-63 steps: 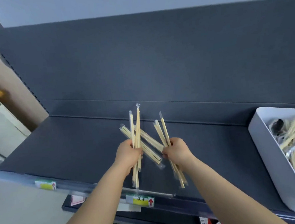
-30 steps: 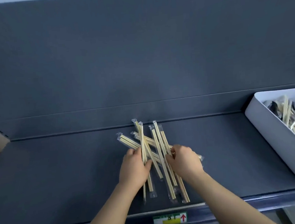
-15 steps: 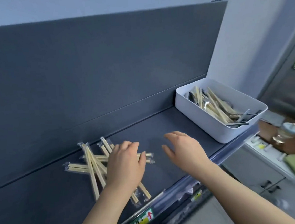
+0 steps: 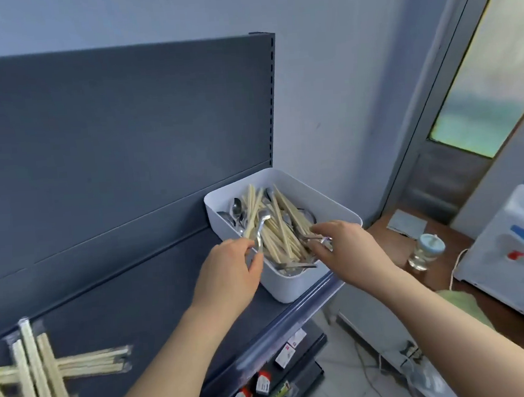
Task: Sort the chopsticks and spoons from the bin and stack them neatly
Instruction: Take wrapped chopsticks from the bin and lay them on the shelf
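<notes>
A white bin [image 4: 295, 285] stands at the right end of the dark shelf [image 4: 131, 302]. It holds several wrapped chopsticks [image 4: 280, 228] mixed with metal spoons [image 4: 236, 208]. My left hand [image 4: 229, 276] is at the bin's near left corner and pinches the handle of a spoon [image 4: 261, 226] whose bowl sticks up among the chopsticks. My right hand [image 4: 342, 245] reaches into the bin's near right side, fingers curled round metal spoon handles [image 4: 320, 240]. A loose crossed pile of wrapped chopsticks [image 4: 43, 378] lies on the shelf at the far left.
The shelf's front edge runs diagonally below the bin, with price tags [image 4: 262, 383] on a lower shelf. To the right stand a wooden table [image 4: 467, 279], a glass jar [image 4: 426, 251] and a white water dispenser [image 4: 516, 256].
Both hands let go of the chopsticks, leaving them in a pile on the shelf, and moved right to the bin. Each now grips spoons there. My view swung right.
</notes>
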A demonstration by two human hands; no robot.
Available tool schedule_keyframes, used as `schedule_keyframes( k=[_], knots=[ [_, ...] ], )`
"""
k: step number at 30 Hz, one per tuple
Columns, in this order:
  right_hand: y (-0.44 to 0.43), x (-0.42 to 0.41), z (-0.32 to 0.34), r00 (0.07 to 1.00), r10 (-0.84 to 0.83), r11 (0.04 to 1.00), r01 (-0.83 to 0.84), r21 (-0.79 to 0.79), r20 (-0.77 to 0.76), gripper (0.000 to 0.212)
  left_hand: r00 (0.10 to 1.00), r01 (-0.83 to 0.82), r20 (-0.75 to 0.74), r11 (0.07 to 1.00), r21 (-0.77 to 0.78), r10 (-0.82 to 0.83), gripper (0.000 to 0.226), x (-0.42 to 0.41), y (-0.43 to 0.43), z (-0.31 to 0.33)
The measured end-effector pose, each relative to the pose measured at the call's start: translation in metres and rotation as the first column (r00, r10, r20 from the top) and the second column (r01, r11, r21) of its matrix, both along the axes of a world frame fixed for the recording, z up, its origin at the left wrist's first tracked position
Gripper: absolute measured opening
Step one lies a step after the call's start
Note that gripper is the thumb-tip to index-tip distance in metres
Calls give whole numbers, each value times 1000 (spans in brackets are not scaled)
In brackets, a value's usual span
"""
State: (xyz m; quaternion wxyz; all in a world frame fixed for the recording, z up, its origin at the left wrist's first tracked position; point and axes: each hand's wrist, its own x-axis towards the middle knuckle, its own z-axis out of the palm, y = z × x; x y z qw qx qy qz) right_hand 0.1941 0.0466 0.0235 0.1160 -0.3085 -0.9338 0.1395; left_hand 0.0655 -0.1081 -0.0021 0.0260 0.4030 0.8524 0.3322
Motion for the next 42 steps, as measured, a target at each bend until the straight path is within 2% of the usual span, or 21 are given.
schedule_keyframes(
  k=[5,8,12,14,16,18,20,22,28,32,36,39,42],
  knots=[
    [79,-10,0,998,55,996,-54,-70,22,32,998,-66,-4,996,-55,66,26,-9,81,2],
    [116,-27,-7,996,86,990,-83,-118,26,29,995,-100,-35,973,-208,94,24,-19,119,-5],
    [147,-58,-26,985,129,975,-106,-193,111,20,990,-137,-30,906,-400,137,30,-34,155,-25],
    [157,-74,-35,978,157,964,-121,-235,141,29,984,-163,-7,886,-435,178,38,-43,165,-33],
    [165,-88,-44,970,177,947,-122,-296,165,37,976,-191,8,880,-436,216,47,-51,172,-38],
    [170,-98,-53,965,172,932,-94,-351,197,34,971,-202,37,887,-415,238,54,-56,177,-39],
    [172,-106,-59,959,172,916,-72,-395,224,27,964,-193,88,885,-424,252,45,-57,182,-42],
    [174,-111,-65,955,182,899,-66,-432,233,31,948,-185,157,882,-433,276,36,-58,185,-46],
    [176,-122,-78,948,197,894,-68,-443,251,41,906,-222,278,916,-333,320,37,-70,179,-54],
    [177,-125,-82,951,203,880,-73,-469,234,31,889,-257,296,916,-308,349,42,-70,180,-59],
    [180,-127,-82,969,190,872,-93,-480,157,21,857,-277,349,910,-308,378,38,-71,181,-60],
    [182,-130,-82,963,211,864,-105,-492,167,15,828,-276,397,905,-323,395,26,-70,182,-62],
    [184,-133,-78,954,230,872,-114,-476,192,14,838,-291,344,881,-374,423,12,-67,185,-62]
  ],
)
